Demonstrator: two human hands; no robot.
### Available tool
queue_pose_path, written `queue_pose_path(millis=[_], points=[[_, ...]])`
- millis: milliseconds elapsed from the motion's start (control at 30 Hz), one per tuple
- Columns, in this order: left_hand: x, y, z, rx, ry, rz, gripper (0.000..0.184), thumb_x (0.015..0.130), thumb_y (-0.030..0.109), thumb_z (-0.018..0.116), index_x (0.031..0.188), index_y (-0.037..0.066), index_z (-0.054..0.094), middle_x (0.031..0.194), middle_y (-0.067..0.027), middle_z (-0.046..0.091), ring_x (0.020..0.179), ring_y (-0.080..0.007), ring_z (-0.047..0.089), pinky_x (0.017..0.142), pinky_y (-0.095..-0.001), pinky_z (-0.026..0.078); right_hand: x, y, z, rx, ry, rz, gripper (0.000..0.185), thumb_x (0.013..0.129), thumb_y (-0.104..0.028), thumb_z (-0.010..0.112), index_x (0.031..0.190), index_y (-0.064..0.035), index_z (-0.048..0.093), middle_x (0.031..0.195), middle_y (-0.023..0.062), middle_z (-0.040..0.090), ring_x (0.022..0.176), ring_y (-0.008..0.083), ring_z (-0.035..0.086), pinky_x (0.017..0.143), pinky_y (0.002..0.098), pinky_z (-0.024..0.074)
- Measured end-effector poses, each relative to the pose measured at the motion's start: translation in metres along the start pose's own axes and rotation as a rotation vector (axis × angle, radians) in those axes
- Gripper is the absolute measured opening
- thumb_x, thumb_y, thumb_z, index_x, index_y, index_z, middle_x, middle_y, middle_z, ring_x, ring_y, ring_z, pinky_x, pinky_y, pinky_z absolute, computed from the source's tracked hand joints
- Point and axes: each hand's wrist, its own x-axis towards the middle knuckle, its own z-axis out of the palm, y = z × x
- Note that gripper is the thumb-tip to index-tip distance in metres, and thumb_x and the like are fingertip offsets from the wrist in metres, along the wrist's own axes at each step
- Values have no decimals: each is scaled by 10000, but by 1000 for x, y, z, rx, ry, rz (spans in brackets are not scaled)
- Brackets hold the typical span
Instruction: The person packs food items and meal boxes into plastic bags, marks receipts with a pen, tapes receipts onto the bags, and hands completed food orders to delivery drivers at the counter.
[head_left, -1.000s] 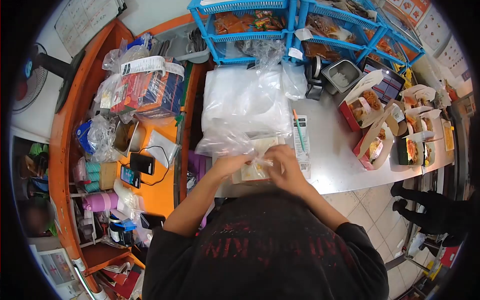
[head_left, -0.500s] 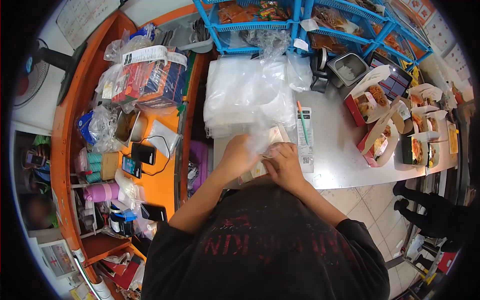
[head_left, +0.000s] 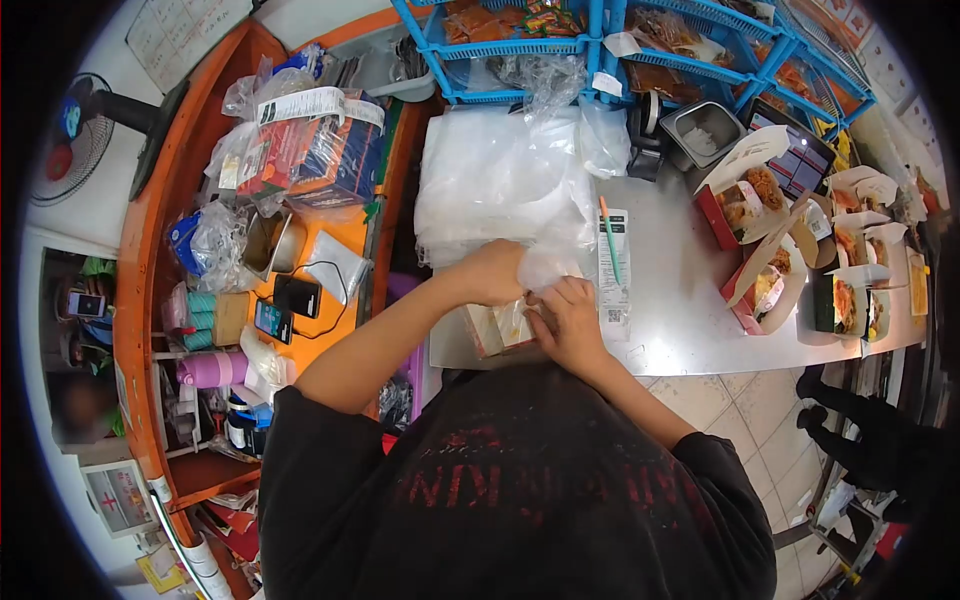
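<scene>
Close in front of my chest, a pale food box [head_left: 497,330] with reddish marks stands on the metal counter, partly covered by my hands. A clear plastic bag [head_left: 548,266] bunches up above it. My left hand [head_left: 494,272] is closed on the gathered plastic, at the upper left of the box. My right hand [head_left: 568,325] has its fingers bent and pinched on the plastic at the right side of the box. Beyond both hands lies a stack of clear plastic bags [head_left: 505,180]. Hidden fingers keep the exact grips from showing fully.
Right of my hands, a printed receipt [head_left: 614,270] lies under a green pen [head_left: 609,240]. Open food boxes [head_left: 748,215] stand farther right. Blue basket racks [head_left: 515,50] line the back. Phones [head_left: 297,297] lie on the orange shelf at left; another person [head_left: 865,425] stands at right.
My left hand has risen slightly away from me, with its elbow swung outward to the left. More of the box's left side now shows. My right hand stays nearly in place.
</scene>
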Motion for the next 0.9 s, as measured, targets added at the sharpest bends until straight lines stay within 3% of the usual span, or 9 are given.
queue_pose_path(millis=[67,167,233,367,567,633,733,867,900], points=[[-1,-1,-2,-173,-23,0,246,709,172,624,872,-11,629,830,-247,642,769,-411,616,716,-470,487,2,-1,-2,13,-3,5,228,731,-60,696,942,-72,607,969,96,605,967,316,536,839,409,365],[2,-19,8,-516,-143,-263,240,692,112,625,897,-13,622,814,-241,645,731,-406,618,697,-473,488,3,-2,0,67,29,-45,271,707,-54,704,961,-70,611,938,97,595,939,316,536,822,416,375],[1,-12,14,169,-65,37,238,691,69,613,913,-15,616,826,-230,652,762,-402,621,714,-474,482,2,-3,3,43,142,-94,309,688,-54,713,981,-67,615,915,105,586,922,309,538,803,423,386],[0,-12,25,309,66,71,214,703,79,604,893,-19,614,847,-224,650,815,-409,611,739,-471,472,2,-2,1,-33,116,-157,323,696,-65,713,1004,-63,617,921,122,588,916,316,540,785,436,395],[12,-21,2,-74,-178,108,177,728,72,612,863,-43,622,782,-195,646,760,-328,637,733,-397,495,1,-1,2,47,45,-37,231,710,-53,688,927,-78,612,923,80,594,908,295,546,809,402,377],[10,-20,-2,-459,-284,-245,174,799,115,653,885,-36,645,802,-151,665,727,-227,646,695,-332,509,2,-3,0,50,29,4,203,706,-52,692,886,-83,604,933,60,599,932,275,554,826,380,369],[-4,-5,-8,-611,-190,-485,226,847,183,685,943,-20,661,822,-110,670,692,-176,637,642,-300,508,2,-3,-3,87,64,-39,238,700,-70,715,919,-86,622,958,57,607,948,250,561,821,378,370],[-18,-40,28,-954,-42,-474,188,841,145,691,922,-22,662,833,-94,657,727,-186,645,647,-302,522,2,-5,-3,49,127,-119,236,694,-87,735,914,-94,651,972,42,611,935,226,566,815,375,366],[-22,-47,39,-1058,-7,-457,222,854,166,684,965,-23,657,868,-89,654,787,-185,635,724,-305,507,1,-2,-1,36,123,-120,216,694,-90,738,897,-99,665,973,36,614,931,219,568,814,370,367]])
